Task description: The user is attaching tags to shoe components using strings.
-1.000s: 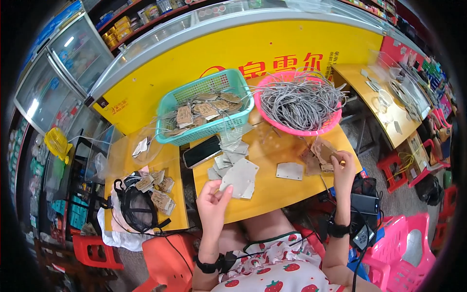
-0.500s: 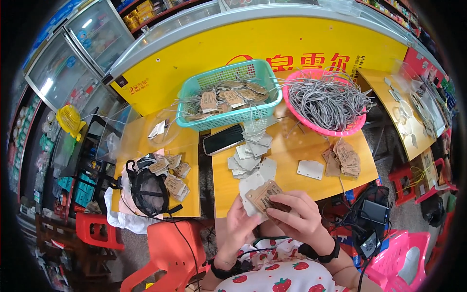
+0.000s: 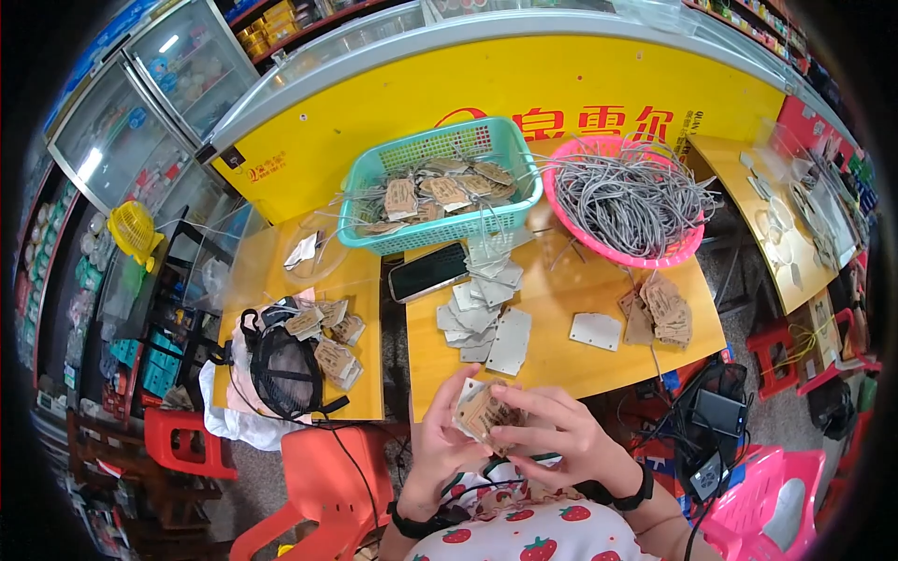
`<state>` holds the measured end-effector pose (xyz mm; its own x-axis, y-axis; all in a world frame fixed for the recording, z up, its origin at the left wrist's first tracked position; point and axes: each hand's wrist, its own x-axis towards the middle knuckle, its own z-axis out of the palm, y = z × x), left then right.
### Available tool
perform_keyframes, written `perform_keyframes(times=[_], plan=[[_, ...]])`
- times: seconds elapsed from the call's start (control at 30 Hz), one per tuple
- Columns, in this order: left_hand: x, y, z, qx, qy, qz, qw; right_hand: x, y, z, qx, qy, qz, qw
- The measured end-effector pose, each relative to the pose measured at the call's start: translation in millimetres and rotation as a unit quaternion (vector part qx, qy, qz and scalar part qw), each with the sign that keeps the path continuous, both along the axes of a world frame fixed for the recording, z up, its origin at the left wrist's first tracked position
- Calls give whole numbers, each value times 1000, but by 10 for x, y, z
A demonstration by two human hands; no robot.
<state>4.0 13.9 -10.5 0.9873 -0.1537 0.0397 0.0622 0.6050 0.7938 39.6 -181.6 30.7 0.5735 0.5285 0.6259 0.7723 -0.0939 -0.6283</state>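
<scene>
A small stack of cardboard tags (image 3: 479,411), brown and printed on top with a pale one showing at its left edge, is held between my hands just off the table's front edge. My left hand (image 3: 441,439) grips the stack from the left with its fingers closed. From the right, my right hand (image 3: 567,432) has its fingers curled over the brown tags. A single pale tag (image 3: 510,341) lies on the table just beyond my hands, beside a spread pile of pale tags (image 3: 470,313).
Gray cords fill a pink basket (image 3: 625,245); corded brown tags fill a green basket (image 3: 440,237). A phone (image 3: 427,273), another pale tag (image 3: 596,330) and a brown tag stack (image 3: 666,309) share the table. Further left are a black mesh bag (image 3: 287,372) and more tags (image 3: 337,360).
Both hands have drawn back toward my body with the tags. The pale and brown tags, fanned apart before, now sit closer together in one stack.
</scene>
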Motion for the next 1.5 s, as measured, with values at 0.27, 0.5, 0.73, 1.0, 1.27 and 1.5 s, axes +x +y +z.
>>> perform_keyframes(times=[0.27, 0.5, 0.73, 1.0, 1.27, 1.5], plan=[[-97, 88, 57, 128, 4, -67, 989, -23, -33, -94, -29, 56, 5, 998], [-43, 11, 96, 203, -101, -46, 973, -77, -28, -206, 41, 95, -77, 992], [-3, 10, 17, 61, -113, 50, 990, -44, -90, -433, 182, 325, -32, 928], [-13, 23, -52, 144, -87, 23, 985, -20, -97, -162, 282, 568, 19, 773], [-33, -40, -10, 130, -70, -5, 989, -55, 19, -104, 179, 505, -31, 844], [22, -56, -87, 110, -90, -22, 990, 20, 18, -115, 43, 145, -178, 972]])
